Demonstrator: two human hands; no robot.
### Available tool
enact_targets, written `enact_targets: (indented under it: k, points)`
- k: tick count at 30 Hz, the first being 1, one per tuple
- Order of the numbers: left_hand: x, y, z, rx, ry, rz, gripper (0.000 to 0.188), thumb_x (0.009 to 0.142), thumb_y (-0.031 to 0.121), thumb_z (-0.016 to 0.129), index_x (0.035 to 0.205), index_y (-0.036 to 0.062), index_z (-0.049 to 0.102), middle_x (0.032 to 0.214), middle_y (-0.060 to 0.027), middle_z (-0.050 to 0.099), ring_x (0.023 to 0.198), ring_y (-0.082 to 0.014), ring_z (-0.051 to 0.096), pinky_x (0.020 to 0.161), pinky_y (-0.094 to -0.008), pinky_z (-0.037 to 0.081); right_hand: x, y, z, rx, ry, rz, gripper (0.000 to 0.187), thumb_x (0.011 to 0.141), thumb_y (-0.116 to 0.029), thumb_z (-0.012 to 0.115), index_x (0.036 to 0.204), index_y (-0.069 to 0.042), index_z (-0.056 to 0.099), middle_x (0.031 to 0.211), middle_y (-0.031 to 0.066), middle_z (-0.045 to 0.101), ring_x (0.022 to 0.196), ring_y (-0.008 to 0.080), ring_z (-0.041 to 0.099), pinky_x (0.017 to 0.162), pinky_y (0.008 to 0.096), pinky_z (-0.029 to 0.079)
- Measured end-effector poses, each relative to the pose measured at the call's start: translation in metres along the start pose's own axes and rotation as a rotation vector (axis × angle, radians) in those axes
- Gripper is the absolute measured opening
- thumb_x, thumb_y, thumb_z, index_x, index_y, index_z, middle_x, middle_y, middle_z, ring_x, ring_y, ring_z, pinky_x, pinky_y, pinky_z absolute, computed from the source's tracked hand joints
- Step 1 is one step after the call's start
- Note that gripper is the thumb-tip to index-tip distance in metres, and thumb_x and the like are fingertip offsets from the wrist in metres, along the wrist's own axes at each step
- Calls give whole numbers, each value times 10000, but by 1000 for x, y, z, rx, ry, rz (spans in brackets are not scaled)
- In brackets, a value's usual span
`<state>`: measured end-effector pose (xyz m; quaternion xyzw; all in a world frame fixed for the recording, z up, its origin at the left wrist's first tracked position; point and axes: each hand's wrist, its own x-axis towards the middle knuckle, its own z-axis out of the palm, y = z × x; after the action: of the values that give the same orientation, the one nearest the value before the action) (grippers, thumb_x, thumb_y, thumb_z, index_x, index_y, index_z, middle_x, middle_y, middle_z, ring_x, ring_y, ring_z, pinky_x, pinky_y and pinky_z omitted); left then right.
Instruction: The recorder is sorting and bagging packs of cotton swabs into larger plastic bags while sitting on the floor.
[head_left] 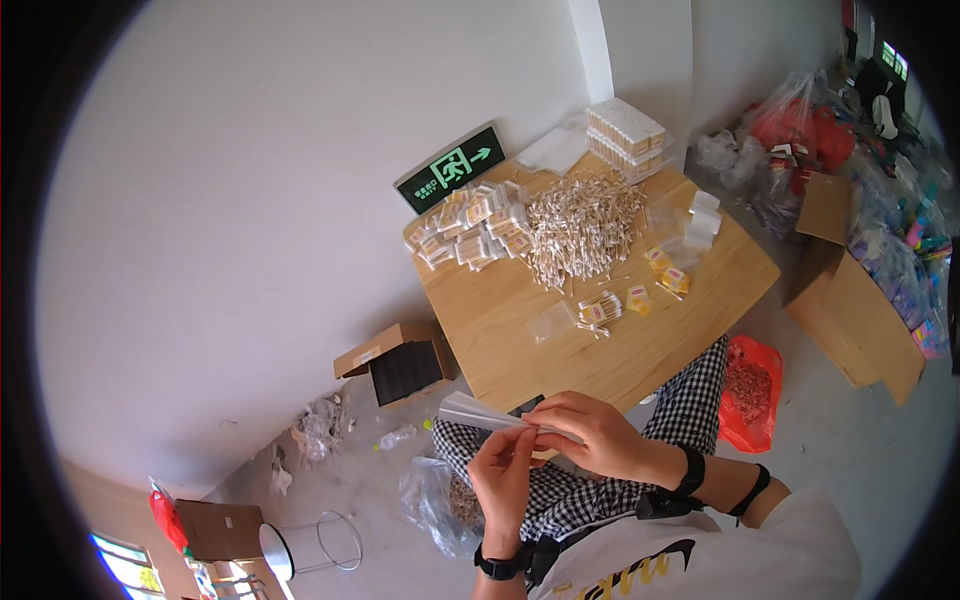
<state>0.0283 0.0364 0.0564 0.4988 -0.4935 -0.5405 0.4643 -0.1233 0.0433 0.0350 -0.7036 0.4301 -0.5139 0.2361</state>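
My left hand (503, 470) and my right hand (590, 435) meet above my lap, in front of the table's near edge. Both are closed, fingers pinching a thin whitish translucent plastic sleeve (472, 410) that sticks out to the left; whether it is one layer or several I cannot tell. On the wooden table (500, 340) lies a bunch of cotton swabs (600, 312) with a yellow-and-white card. Beside it are a clear plastic bag (552, 321) and a yellow card (638, 298). Farther back is a large heap of loose cotton swabs (585, 225).
Filled swab packs (475, 228) are piled at the table's left, before a green exit sign (450, 167) by the wall. Stacked white packs (627, 140) stand at the far corner. An open carton (400, 365), a red bag (750, 390) and a large cardboard box (860, 310) surround the table.
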Motion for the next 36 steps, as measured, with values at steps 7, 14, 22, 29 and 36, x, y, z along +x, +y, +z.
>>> enact_targets:
  k: [7,14,22,29,36]
  points:
    - [26,-5,-10,57,-41,18,116,855,75,703,844,-36,671,665,-45,646,580,-72,586,522,-185,430,14,2,1,262,-34,310,183,834,-62,693,1008,-8,674,921,117,681,849,203,677,756,284,537]
    - [48,-19,-16,340,-177,274,104,815,81,731,908,33,719,684,-68,626,605,-121,528,584,-253,433,28,33,-1,798,-78,707,103,872,3,628,956,35,680,895,61,682,869,112,636,784,227,502]
    - [58,-10,-20,332,-180,238,72,839,43,679,895,-3,686,708,-93,613,629,-154,533,589,-278,434,31,45,22,892,26,838,88,868,-64,648,916,3,676,872,42,670,862,103,624,779,223,472]
    - [39,-34,-20,152,-277,181,146,868,22,601,771,-9,496,674,-27,463,631,-96,450,597,-247,388,38,81,-1,760,407,889,111,891,-95,620,977,-26,607,861,32,651,787,116,622,695,229,481]
    - [60,-13,-20,384,-281,255,84,783,-24,581,753,-14,503,708,-74,510,660,-167,509,624,-279,427,35,63,34,-4,44,500,332,813,-121,681,1076,-42,494,792,64,619,679,169,618,592,273,487]
